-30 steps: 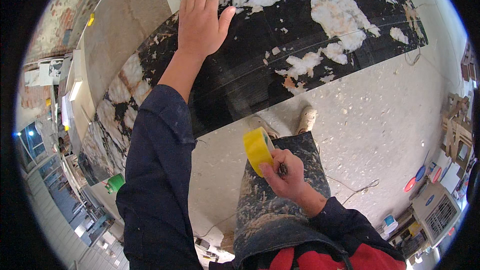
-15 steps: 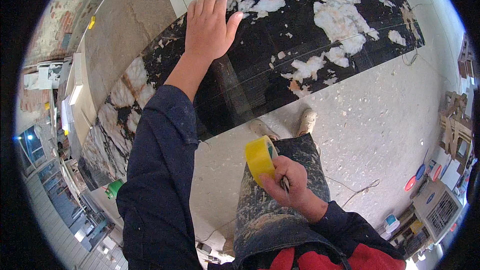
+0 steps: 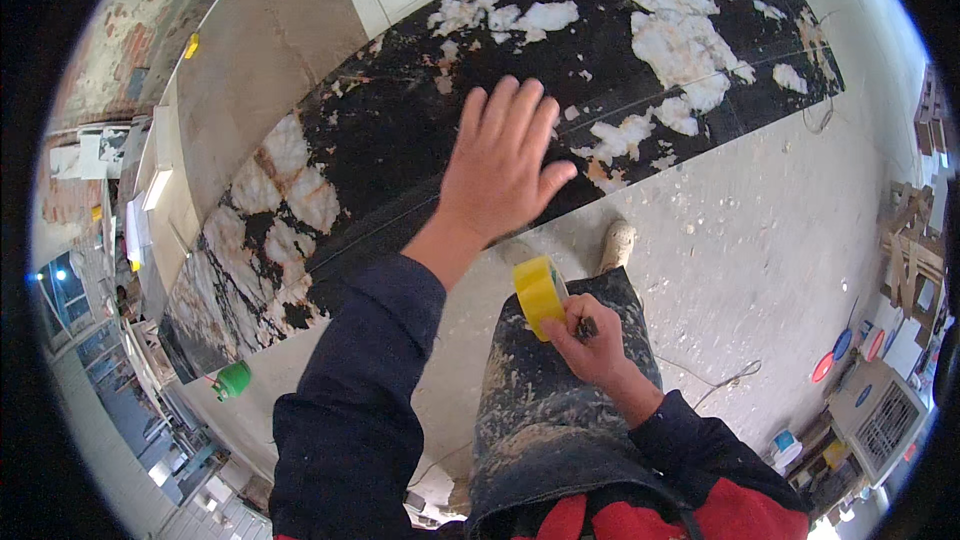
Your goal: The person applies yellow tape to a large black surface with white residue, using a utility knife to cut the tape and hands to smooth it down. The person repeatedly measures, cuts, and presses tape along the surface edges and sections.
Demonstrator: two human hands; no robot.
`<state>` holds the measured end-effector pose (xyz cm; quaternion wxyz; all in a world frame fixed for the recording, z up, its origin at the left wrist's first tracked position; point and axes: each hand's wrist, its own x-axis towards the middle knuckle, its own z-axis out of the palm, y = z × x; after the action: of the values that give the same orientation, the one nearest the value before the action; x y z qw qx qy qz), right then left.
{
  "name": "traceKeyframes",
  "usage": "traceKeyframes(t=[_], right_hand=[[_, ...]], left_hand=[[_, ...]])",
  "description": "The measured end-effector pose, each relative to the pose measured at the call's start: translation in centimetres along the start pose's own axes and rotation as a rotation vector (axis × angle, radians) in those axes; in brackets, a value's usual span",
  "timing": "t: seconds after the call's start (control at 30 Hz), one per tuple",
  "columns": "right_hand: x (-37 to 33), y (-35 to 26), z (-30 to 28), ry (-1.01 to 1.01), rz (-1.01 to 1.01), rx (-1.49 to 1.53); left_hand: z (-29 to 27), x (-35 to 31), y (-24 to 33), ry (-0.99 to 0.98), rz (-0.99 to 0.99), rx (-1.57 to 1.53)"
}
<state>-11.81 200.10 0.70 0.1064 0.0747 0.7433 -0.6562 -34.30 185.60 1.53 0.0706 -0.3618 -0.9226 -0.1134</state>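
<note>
A long black stone slab (image 3: pixel 400 125) with white and rust-coloured patches stretches across the view, a thin straight line running along it. Over its near part my left hand (image 3: pixel 503 165) lies palm down, fingers spread; whether it touches the surface I cannot tell. My right hand (image 3: pixel 597 342) is closed in front of my apron, near the slab's near edge. It grips a roll of yellow tape (image 3: pixel 539 297) by its rim. A small dark object (image 3: pixel 587 327) also pokes out of that fist, too hidden to name.
A brown stone panel (image 3: pixel 265 40) lies beyond the slab at the left. On the pale, speckled floor (image 3: pixel 720 220) runs a thin cable (image 3: pixel 715 380). A green object (image 3: pixel 232 380) sits at the slab's left end. To the right stand an air-conditioner unit (image 3: pixel 875 415) and wooden pallets (image 3: pixel 910 250).
My left hand has swept from the slab's far edge toward me and to the right. The right hand has shifted slightly up and right with the tape roll still held.
</note>
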Motion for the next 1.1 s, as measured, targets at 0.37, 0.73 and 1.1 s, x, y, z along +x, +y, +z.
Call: traceKeyframes(t=[0.37, 0.73, 1.1], right_hand=[[1.1, 3.9, 0.4, -0.011, -0.047, -0.006], [3.9, 0.1, -3.9, -0.285, 0.316, 0.159], [13.1, -13.8, -6.0, -0.856, -0.358, -1.366]], left_hand=[[-1.4, -8.1, 6.2, 0.027, -0.332, -0.15], [2.8, -12.5, 12.2, 0.265, -1.413, -1.375], [1.7, -12.3, 13.3, 0.354, -1.551, -1.557]])
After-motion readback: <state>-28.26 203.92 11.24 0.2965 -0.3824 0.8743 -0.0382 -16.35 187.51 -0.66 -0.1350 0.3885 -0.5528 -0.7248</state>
